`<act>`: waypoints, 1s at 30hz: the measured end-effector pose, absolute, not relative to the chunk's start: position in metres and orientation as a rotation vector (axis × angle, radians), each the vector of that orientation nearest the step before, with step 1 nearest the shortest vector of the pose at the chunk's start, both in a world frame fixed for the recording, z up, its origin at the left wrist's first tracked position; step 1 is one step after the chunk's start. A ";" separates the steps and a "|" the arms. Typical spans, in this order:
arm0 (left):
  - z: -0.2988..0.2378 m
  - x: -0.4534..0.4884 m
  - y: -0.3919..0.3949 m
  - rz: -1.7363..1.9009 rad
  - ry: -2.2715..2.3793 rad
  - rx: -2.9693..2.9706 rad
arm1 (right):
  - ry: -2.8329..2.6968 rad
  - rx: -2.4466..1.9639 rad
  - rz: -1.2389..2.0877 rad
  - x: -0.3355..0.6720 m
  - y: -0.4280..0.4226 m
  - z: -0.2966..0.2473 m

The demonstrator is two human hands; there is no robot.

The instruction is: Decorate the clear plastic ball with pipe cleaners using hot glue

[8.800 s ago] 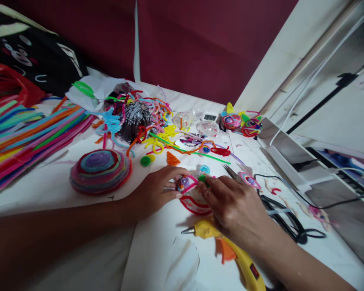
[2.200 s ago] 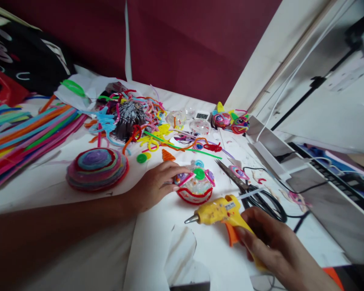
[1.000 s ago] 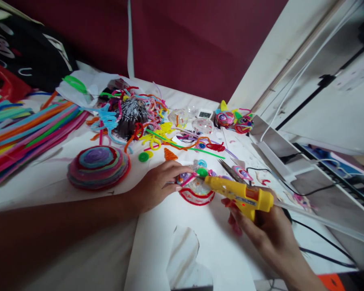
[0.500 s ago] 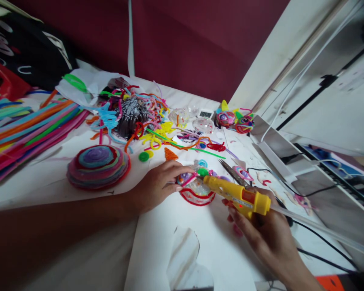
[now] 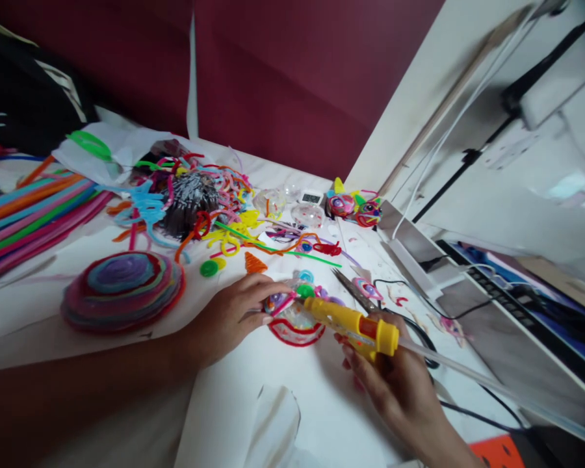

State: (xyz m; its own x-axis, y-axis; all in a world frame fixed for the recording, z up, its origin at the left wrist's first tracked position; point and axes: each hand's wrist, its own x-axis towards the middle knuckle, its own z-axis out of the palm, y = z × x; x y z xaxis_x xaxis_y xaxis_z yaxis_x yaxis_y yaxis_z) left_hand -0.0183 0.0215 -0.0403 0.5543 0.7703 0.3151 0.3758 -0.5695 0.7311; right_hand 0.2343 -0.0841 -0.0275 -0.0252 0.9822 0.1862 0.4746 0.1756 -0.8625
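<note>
Head view: glue gun (image 5: 344, 316) pointing left, long axis sloping down-right.

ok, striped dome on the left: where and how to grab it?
Probably by the wide lower rim of the striped dome, from above and left: it's low, broadest at the base, and the left forearm looks close at its near right.

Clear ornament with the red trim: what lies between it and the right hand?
The yellow glue gun, held in the right hand and pointing at the clear ornament, as the head view shows.
</note>
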 end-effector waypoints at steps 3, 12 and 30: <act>-0.043 -0.019 0.023 0.838 0.919 2.178 | -1.651 -1.404 0.771 0.234 -0.081 -0.028; -0.047 -0.020 0.024 0.840 0.919 2.162 | -1.674 -1.513 0.699 0.225 -0.083 -0.017; -0.049 -0.019 0.023 0.846 0.912 2.076 | -1.621 -1.466 0.686 0.223 -0.081 -0.029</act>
State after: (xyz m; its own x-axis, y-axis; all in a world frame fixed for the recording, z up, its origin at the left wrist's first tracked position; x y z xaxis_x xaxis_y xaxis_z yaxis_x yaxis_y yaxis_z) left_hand -0.0190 0.0225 -0.0487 0.5377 0.7966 0.2764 0.3349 -0.5026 0.7970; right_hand 0.2234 -0.0808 -0.0294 0.0205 0.9765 0.2144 0.5261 0.1718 -0.8329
